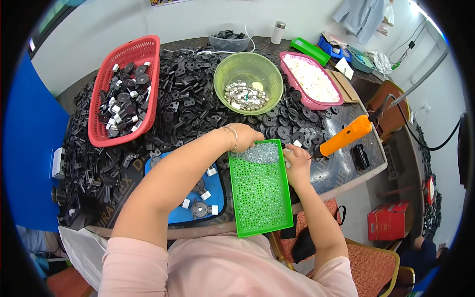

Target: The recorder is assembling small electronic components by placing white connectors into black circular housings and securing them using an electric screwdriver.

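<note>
Screw-loading step, I'd say: left hand [246, 137] rests curled on the screw pile [260, 153] atop the green perforated tray [261, 198] at the desk's near edge, right hand [298, 163] clenched on the orange electric screwdriver [345, 135]; next needs bit-to-screw alignment.

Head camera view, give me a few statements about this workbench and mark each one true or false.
1. The left hand rests at the far end of the green perforated tray, by the pile of small screws. True.
2. The green bowl holds black plastic parts. False: it holds small silvery metal pieces.
3. The red basket sits left of the green bowl. True.
4. The orange power screwdriver lies inside the pink basket. False: it hangs right of the tray, near the right hand.
5. The blue mat lies right of the tray. False: left.
</note>
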A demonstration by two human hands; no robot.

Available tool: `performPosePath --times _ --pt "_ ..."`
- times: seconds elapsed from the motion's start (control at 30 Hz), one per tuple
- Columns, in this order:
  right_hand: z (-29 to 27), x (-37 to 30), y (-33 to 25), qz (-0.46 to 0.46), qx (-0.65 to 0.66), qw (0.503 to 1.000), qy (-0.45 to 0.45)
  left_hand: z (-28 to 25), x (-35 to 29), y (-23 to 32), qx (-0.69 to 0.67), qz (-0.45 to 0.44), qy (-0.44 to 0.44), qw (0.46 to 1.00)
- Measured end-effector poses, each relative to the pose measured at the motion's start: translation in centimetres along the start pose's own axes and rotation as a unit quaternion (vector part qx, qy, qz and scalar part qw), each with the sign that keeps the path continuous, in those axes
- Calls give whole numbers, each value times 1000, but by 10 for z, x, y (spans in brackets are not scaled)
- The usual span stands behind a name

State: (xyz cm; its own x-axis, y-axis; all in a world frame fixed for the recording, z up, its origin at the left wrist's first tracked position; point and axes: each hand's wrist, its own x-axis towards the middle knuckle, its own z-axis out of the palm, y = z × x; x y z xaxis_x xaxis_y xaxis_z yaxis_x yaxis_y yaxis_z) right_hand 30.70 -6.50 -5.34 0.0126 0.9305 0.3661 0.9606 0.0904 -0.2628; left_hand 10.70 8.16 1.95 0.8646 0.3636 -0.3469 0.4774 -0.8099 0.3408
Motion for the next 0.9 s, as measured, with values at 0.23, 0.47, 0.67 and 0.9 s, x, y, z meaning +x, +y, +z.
performPosePath --times 0.23,0.47,0.67,0.9 --pt "-17 -21 -14 75 17 997 11 5 5 -6 -16 -12 12 1000" --pt "-58 -46 -36 158 189 969 -1 5 4 -21 -38 -18 30 999" --pt "-45 -48 -43 228 313 915 -112 9 10 -25 -37 -36 98 994" --pt "-30 -51 -48 171 276 945 -45 10 -44 -19 58 -83 285 953"
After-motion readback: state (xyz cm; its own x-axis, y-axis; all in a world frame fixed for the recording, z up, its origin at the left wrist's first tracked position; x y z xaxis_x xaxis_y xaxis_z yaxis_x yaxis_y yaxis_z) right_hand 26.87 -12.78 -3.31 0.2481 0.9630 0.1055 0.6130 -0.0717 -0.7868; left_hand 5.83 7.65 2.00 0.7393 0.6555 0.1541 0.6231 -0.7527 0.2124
